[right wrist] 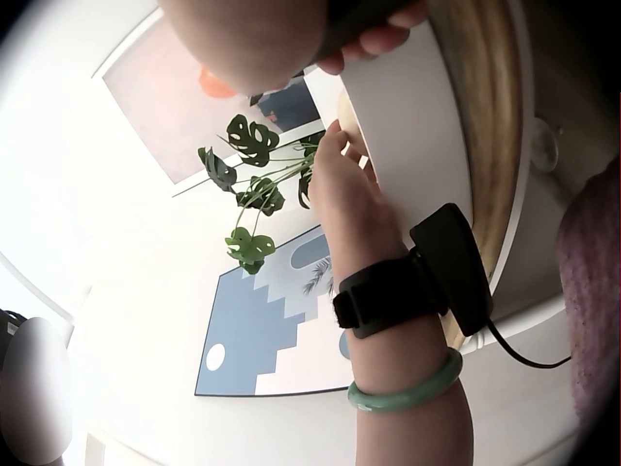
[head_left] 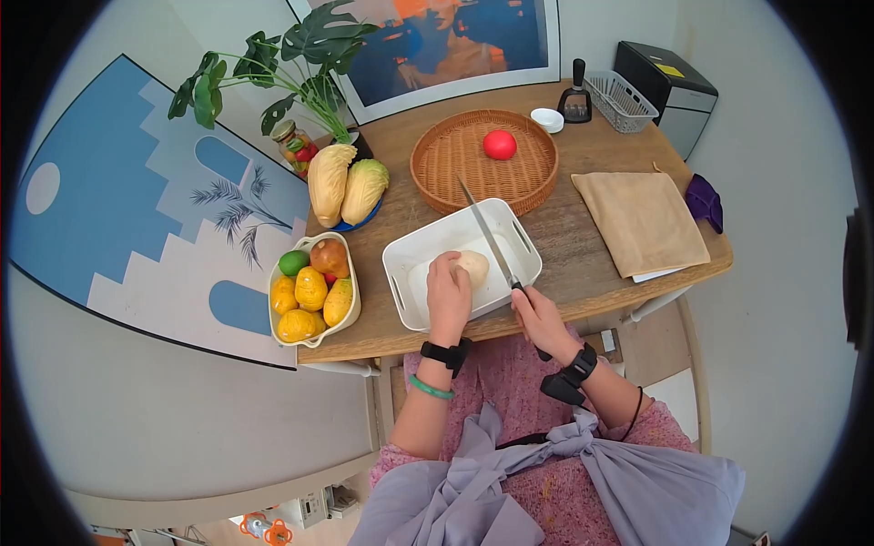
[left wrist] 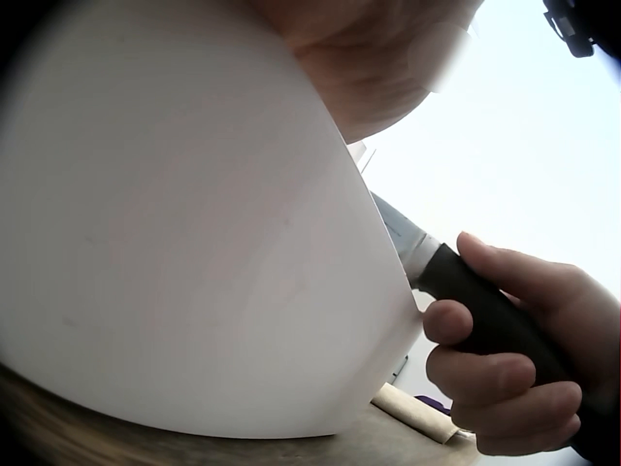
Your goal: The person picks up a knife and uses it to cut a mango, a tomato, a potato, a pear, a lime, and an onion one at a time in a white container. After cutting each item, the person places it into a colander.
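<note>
In the head view a pale round vegetable (head_left: pixel 473 267) sits in a white basin (head_left: pixel 405 311) at the table's front edge. My left hand (head_left: pixel 449 293) reaches over the basin's near side and holds the vegetable's left side with bent fingers; the right wrist view shows this hand (right wrist: pixel 351 189) too. A long knife (head_left: pixel 488 233) slants over the basin just right of the vegetable, its tip pointing away. Its black handle is gripped by my right hand (head_left: pixel 543 326), also visible in the left wrist view (left wrist: pixel 514 359). Whether the blade touches the vegetable, I cannot tell.
Behind the basin a wicker tray (head_left: pixel 437 187) holds a red item (head_left: pixel 499 145). Left are a fruit basket (head_left: pixel 356 305) and two cabbages (head_left: pixel 346 187). A beige cloth (head_left: pixel 637 218) lies right; a grey basket (head_left: pixel 622 100) and a black-handled tool (head_left: pixel 575 102) stand at the back.
</note>
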Action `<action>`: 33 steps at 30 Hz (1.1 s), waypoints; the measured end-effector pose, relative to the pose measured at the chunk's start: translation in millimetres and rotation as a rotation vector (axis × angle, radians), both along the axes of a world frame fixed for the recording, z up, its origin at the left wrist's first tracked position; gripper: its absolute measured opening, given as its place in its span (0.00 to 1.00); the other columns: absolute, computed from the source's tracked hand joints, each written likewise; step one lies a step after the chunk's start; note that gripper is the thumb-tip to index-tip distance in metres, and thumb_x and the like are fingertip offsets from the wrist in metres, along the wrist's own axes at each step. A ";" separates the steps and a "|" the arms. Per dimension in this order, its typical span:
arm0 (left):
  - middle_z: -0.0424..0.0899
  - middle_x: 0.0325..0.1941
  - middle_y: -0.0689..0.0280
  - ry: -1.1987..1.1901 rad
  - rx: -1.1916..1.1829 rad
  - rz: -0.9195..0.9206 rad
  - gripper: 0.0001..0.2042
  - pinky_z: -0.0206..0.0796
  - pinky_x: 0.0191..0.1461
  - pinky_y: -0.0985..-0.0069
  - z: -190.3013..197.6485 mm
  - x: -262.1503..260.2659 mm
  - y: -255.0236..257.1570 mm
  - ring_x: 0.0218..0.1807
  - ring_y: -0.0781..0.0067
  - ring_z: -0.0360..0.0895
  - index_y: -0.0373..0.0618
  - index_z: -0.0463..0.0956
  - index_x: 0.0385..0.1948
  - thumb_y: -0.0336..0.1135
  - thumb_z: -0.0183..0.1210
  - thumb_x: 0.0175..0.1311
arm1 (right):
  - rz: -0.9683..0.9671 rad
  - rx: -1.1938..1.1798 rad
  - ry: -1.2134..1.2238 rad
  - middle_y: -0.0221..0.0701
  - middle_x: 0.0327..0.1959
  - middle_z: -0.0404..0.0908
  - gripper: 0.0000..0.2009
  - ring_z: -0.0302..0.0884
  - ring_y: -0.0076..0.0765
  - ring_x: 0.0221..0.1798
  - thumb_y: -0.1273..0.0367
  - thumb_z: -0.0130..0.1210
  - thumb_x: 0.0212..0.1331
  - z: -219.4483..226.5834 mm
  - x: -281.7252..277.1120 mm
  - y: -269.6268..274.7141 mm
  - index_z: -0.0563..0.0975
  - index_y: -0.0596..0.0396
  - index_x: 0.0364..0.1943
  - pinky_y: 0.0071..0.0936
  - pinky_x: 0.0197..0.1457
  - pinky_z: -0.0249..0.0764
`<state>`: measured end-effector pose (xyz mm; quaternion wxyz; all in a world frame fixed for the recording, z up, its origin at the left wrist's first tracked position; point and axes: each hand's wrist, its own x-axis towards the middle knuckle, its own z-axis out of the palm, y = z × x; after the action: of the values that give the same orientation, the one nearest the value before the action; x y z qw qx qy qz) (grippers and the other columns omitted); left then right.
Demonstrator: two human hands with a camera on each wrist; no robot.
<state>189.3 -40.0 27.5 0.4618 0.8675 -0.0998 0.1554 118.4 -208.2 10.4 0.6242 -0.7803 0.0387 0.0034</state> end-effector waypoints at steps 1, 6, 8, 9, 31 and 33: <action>0.75 0.49 0.48 0.016 -0.005 0.004 0.14 0.63 0.58 0.59 -1.6 0.6 -0.1 0.52 0.46 0.71 0.37 0.69 0.49 0.29 0.47 0.62 | 0.013 -0.009 -0.004 0.45 0.26 0.78 0.21 0.76 0.42 0.30 0.56 0.45 0.70 0.8 0.1 -0.5 0.73 0.64 0.32 0.35 0.37 0.70; 0.75 0.50 0.47 0.043 -0.036 0.033 0.20 0.65 0.57 0.61 -10.5 5.9 0.4 0.53 0.48 0.72 0.38 0.69 0.51 0.37 0.56 0.58 | 0.024 -0.021 0.008 0.45 0.27 0.79 0.21 0.76 0.42 0.31 0.55 0.45 0.70 -6.9 2.6 -0.2 0.73 0.64 0.33 0.34 0.38 0.71; 0.75 0.51 0.47 0.281 -0.108 0.064 0.25 0.67 0.56 0.63 -10.0 8.1 0.3 0.53 0.51 0.74 0.39 0.69 0.53 0.42 0.60 0.54 | 0.018 -0.032 0.009 0.44 0.27 0.79 0.21 0.77 0.42 0.31 0.55 0.45 0.70 -7.9 2.2 -0.6 0.74 0.64 0.34 0.34 0.38 0.71; 0.75 0.51 0.47 0.281 -0.108 0.062 0.25 0.67 0.56 0.63 -6.4 8.4 0.8 0.53 0.51 0.74 0.39 0.69 0.53 0.42 0.60 0.54 | 0.021 -0.019 0.009 0.44 0.28 0.79 0.21 0.77 0.41 0.32 0.55 0.45 0.70 -6.0 1.7 -0.8 0.74 0.64 0.34 0.34 0.39 0.71; 0.68 0.52 0.54 0.223 -0.062 -0.219 0.28 0.65 0.59 0.67 -16.3 12.5 8.7 0.54 0.54 0.70 0.45 0.68 0.51 0.32 0.65 0.43 | 0.013 -0.010 0.036 0.44 0.26 0.78 0.22 0.75 0.43 0.29 0.55 0.44 0.70 -2.7 -0.8 -0.7 0.73 0.63 0.33 0.36 0.37 0.70; 0.67 0.52 0.54 0.241 -0.078 -0.224 0.29 0.65 0.59 0.67 -18.6 13.9 8.5 0.54 0.54 0.70 0.45 0.68 0.51 0.32 0.66 0.42 | 0.011 -0.008 0.023 0.44 0.25 0.77 0.22 0.75 0.43 0.29 0.55 0.44 0.70 -3.0 -0.8 -0.2 0.73 0.63 0.34 0.36 0.36 0.70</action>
<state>203.2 -31.5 8.9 0.5181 0.8448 -0.1336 0.0017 117.5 -208.4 7.4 0.6204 -0.7830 0.0419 0.0157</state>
